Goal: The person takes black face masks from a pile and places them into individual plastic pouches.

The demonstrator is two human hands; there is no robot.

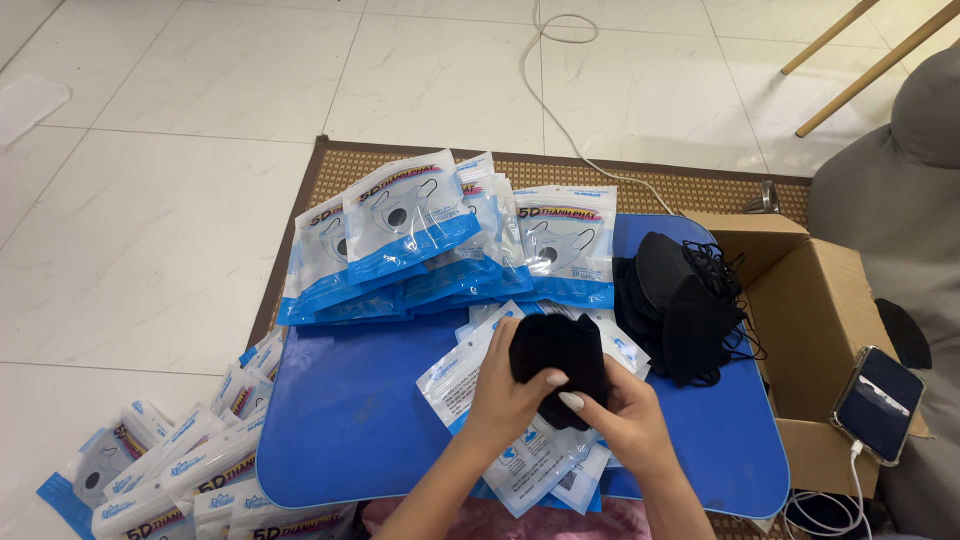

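Hands meet at table centre: my left hand [510,385] and right hand [622,415] both pinch folded stack of black masks [558,362] over empty clear-and-blue pouches [478,385]. Stack soft, light, springy; likely slips apart, so grip across fold, thumbs on top. Filled packets [440,245] at 11 o'clock, loose black mask pile [680,305] at 2, cardboard box [810,330] and phone [880,405] at 3. Blue table [350,420] crowded.

Both hands on black masks over a blue worktop

The left hand [505,395] and right hand [625,420] grip a black mask stack [555,355] above empty pouches [530,455] on the worktop [350,420].
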